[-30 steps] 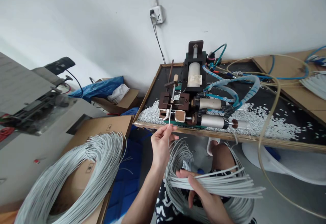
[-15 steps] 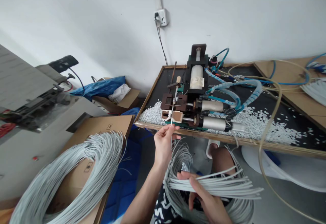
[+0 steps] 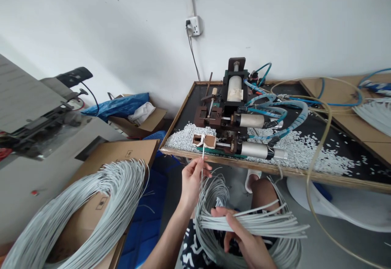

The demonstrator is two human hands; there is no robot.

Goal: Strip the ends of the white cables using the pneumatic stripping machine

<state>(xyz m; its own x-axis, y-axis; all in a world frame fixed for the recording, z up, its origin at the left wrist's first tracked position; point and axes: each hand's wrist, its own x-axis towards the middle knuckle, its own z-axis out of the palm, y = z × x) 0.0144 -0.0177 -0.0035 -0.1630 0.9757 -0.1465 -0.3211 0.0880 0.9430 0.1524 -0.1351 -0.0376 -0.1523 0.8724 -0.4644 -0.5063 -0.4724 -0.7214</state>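
Far left, a big loose coil of pale grey wire [image 3: 125, 199] lies draped over a brown cardboard box [image 3: 128, 153], with no hand on it. Moving in, the left hand [image 3: 191, 179] is up at the table edge, thumb and forefinger pinching a single thin grey wire [image 3: 203, 154] just below its tip. That tip points straight at the small brown block [image 3: 210, 140] at the front of the black pneumatic bench machine [image 3: 235, 98]. Whether the tip is inside the block or just short of it cannot be told. The machine sits on a black-topped table with a wooden rim [image 3: 275, 169], strewn with white chips [image 3: 305, 151]. Lower down and further right, the right hand [image 3: 244, 242] is closed around a fanned bundle of grey wire ends [image 3: 262, 223] over the lap, fingers curled under, thumb on top. The wire looks light and springy, smooth in its jacket, and stiff only over a short stretch. So the grip close behind the tip seems the right place; held further back it would likely droop and wander.
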